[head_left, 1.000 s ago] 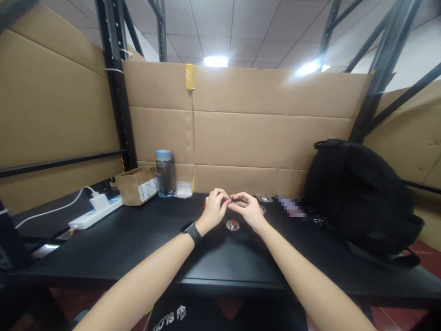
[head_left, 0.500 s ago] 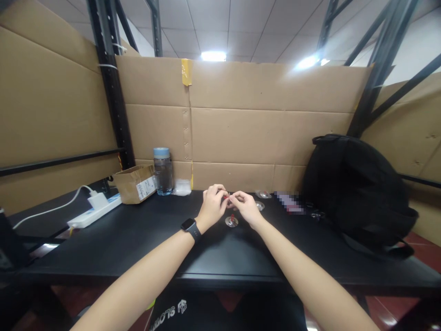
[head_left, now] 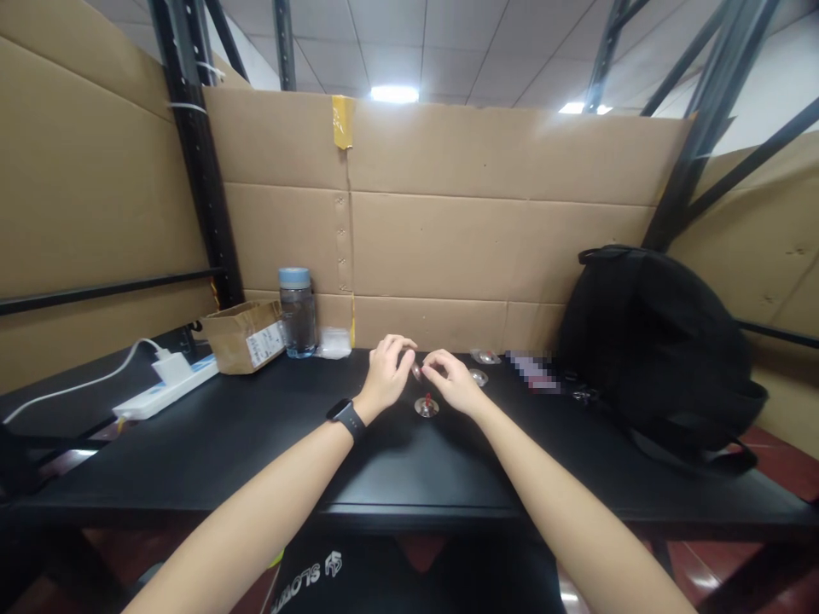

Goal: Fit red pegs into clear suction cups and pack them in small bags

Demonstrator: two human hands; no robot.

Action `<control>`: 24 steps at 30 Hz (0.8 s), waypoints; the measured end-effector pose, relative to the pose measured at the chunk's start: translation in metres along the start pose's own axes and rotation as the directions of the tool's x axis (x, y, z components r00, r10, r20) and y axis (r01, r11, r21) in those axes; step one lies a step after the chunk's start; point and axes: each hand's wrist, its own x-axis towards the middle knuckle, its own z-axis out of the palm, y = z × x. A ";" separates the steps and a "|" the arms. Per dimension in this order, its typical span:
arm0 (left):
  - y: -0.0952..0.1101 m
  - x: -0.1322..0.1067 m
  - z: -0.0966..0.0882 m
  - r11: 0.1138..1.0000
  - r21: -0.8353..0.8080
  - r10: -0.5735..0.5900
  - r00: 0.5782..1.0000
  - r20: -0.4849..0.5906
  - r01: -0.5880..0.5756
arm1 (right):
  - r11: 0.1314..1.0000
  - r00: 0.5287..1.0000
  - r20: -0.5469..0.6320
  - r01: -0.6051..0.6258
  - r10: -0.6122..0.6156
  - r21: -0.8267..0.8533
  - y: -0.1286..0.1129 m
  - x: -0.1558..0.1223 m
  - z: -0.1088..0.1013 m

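Over the middle of the black table, my right hand (head_left: 450, 381) pinches a small shiny disc with a reddish tint (head_left: 417, 373); its far side is partly hidden. Just left of it, my left hand (head_left: 386, 375) has its thumb and fingers apart, with the fingertips close to the disc; whether they touch it is unclear. A black watch (head_left: 346, 417) is on the left wrist. Below both hands, a round silvery metal disc with an upright red loop (head_left: 426, 407) lies on the table. Another metal disc (head_left: 477, 376) rests beyond my right hand, partly covered by it.
Farther back lies a disc in clear wrapping (head_left: 485, 357). On the left are a power strip (head_left: 170, 390), a cardboard box (head_left: 234, 341), a water bottle (head_left: 298, 315) and a clear plastic packet (head_left: 334, 343). A black backpack (head_left: 659, 358) fills the right side. Cardboard panels (head_left: 441, 247) stand behind.
My left hand has loosened from the small red part and drawn slightly left, fingers spreading. The small disc now shows between the hands, at my right fingertips. The view has shifted slightly.
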 end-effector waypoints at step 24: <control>-0.034 0.005 -0.009 0.974 0.228 -0.093 0.924 0.372 0.006 | 0.939 0.889 0.404 -0.073 0.214 -0.335 0.008 -0.007 -0.013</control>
